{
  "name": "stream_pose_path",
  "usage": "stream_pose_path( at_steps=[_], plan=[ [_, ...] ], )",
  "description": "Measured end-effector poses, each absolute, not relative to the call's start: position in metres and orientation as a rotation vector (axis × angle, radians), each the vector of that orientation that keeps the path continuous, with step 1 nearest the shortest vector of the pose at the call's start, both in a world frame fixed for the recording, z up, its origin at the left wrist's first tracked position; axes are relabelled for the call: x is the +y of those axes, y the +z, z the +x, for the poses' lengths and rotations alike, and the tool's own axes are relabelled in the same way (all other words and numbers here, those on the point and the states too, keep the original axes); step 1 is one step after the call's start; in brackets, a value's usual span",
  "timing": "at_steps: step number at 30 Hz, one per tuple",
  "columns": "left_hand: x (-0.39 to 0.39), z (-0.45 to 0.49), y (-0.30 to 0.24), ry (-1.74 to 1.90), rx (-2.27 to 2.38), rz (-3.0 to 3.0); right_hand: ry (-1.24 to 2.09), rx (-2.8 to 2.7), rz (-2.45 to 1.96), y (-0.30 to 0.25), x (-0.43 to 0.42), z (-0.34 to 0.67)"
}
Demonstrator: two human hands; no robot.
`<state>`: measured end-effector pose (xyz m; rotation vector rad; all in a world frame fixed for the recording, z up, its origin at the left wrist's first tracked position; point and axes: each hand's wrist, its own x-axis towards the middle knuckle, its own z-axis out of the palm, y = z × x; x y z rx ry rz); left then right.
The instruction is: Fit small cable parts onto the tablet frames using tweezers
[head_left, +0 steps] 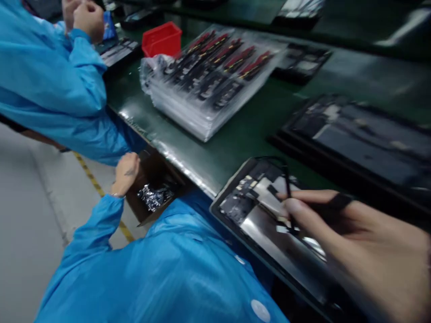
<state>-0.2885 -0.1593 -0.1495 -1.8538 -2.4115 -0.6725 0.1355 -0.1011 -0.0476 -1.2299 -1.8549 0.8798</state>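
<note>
My right hand (357,242) pinches a thin black cable (288,179) between thumb and fingertips. The cable curves above an opened tablet-like device (269,237), which shows small boards, connectors and a shiny metal plate. The device lies tilted at the bench edge, its near side overhanging. A dark band circles one finger of this hand. At the left, my left hand (126,174) is closed beside a cardboard box (148,157) holding crumpled shiny scraps (155,196). Its fingers are curled, and whatever may be inside them is hidden.
A clear plastic tray stack (202,121) holds several black parts with red and yellow wires. Behind it stands a red bin (162,40). Another opened device (367,139) lies at the right. A co-worker's blue sleeve (67,94) and hands (88,20) are at upper left.
</note>
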Motion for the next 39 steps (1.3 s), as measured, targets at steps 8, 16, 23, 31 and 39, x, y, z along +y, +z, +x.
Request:
stream_pose_path(
  at_steps=[8,16,23,31,39],
  plan=[
    [-0.093,-0.106,-0.045,-1.690,-1.791,-3.213,1.092,-1.628,-1.210,-0.042,-0.099,0.122],
    [-0.038,-0.060,-0.022,-1.932,-1.708,-3.629,1.010,-1.549,-1.126,-0.045,-0.085,0.127],
    [-0.024,-0.062,0.005,-0.337,-1.412,-3.935,0.850,-1.642,-1.124,-0.032,-0.073,0.133],
    [-0.030,-0.061,-0.003,-1.035,-1.001,-3.248,0.982,-1.457,-1.113,-0.025,-0.073,0.132],
    [-0.043,-0.050,-0.004,-0.968,-0.526,-2.404,0.907,-1.413,-1.087,-0.024,-0.076,0.129]
  ],
)
